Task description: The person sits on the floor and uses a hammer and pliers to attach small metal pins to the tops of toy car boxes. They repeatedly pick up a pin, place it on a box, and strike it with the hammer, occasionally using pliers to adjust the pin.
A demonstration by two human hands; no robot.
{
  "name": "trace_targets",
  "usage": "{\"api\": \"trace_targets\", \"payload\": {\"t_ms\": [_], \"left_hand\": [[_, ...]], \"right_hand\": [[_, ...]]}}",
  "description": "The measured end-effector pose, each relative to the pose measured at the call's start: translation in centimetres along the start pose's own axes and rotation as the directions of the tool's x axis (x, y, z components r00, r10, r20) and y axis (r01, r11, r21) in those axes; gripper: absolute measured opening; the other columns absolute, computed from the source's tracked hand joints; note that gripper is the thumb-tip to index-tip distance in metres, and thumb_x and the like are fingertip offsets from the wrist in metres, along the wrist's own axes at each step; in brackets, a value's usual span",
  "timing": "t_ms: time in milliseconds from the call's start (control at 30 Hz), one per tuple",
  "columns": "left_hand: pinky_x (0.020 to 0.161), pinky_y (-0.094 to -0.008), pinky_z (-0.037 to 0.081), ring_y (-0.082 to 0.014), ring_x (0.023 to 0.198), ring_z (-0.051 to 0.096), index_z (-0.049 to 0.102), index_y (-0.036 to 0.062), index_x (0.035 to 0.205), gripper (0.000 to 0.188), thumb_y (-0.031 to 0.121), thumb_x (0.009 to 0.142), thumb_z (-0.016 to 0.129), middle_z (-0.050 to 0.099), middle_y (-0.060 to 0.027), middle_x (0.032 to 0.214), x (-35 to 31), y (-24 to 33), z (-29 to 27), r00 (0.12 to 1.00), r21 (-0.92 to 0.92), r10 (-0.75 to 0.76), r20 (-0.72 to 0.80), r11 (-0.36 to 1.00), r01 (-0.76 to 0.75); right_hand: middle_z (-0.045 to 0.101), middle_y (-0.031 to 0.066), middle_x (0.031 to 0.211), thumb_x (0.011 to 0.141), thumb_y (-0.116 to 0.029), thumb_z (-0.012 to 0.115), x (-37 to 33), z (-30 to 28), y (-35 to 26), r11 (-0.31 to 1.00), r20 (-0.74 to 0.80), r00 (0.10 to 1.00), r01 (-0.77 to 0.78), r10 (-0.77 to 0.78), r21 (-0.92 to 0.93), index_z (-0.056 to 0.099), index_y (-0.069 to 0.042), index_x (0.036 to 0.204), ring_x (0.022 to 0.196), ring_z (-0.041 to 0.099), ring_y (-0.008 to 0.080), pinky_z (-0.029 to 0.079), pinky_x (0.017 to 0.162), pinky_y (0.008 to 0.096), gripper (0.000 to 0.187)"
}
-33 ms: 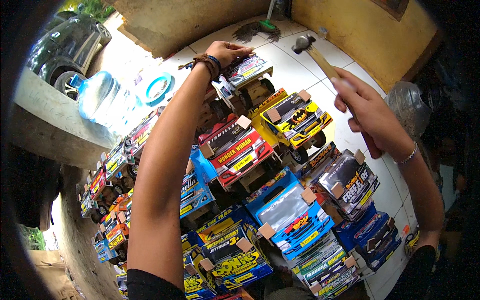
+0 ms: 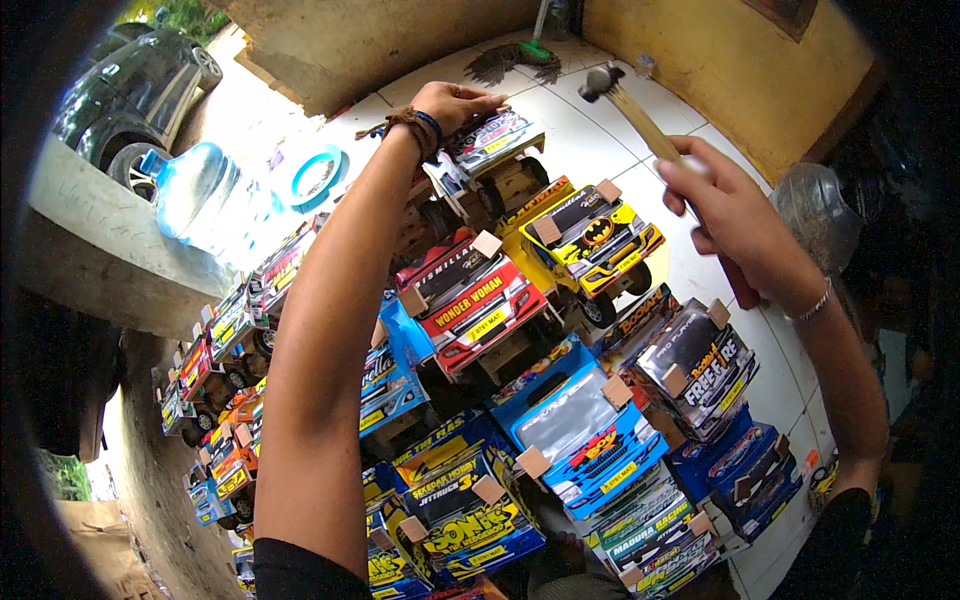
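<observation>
My right hand grips a hammer by its wooden handle, raised over the tiles with the metal head tipped up and to the left. My left hand rests at the top of a white toy truck at the far end of the group, fingers pinched together. Whatever is between those fingertips is too small to make out. Nearest to that truck are a yellow toy truck and a red toy truck. Small wooden squares stick up from the fronts of several trucks.
Rows of toy trucks, among them a blue one and a black one, fill the floor before me. A large water bottle and a blue plate lie at the left. A broom stands near the yellow wall.
The hammer and my right hand have shifted slightly to the left. My left hand stays in place on the white toy truck.
</observation>
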State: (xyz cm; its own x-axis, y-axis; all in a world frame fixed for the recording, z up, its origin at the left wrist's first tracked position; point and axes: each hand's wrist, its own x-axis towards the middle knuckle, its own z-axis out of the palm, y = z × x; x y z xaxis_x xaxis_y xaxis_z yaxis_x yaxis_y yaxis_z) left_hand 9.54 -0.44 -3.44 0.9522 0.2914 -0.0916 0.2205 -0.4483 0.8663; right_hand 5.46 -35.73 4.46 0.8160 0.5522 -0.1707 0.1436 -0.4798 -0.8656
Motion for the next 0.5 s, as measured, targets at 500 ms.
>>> {"api": "trace_targets", "payload": {"t_ms": [500], "left_hand": [[0.070, -0.0230, 0.052, -0.0082, 0.077, 0.064, 0.074, 0.0038, 0.101, 0.038, 0.037, 0.083, 0.078, 0.072, -0.0033, 0.092, 0.2, -0.2, 0.1, 1.000, -0.010, 0.016, -0.002, 1.000, -0.016]], "right_hand": [[0.064, 0.0190, 0.078, 0.102, -0.028, 0.047, 6.9, 2.8, 2.1, 0.744, -0.074, 0.802, 0.510, -0.592, -0.432, 0.043, -0.017, 0.145, 0.064, 0.062, 0.0235, 0.049, 0.059, 0.0377, 0.045]]}}
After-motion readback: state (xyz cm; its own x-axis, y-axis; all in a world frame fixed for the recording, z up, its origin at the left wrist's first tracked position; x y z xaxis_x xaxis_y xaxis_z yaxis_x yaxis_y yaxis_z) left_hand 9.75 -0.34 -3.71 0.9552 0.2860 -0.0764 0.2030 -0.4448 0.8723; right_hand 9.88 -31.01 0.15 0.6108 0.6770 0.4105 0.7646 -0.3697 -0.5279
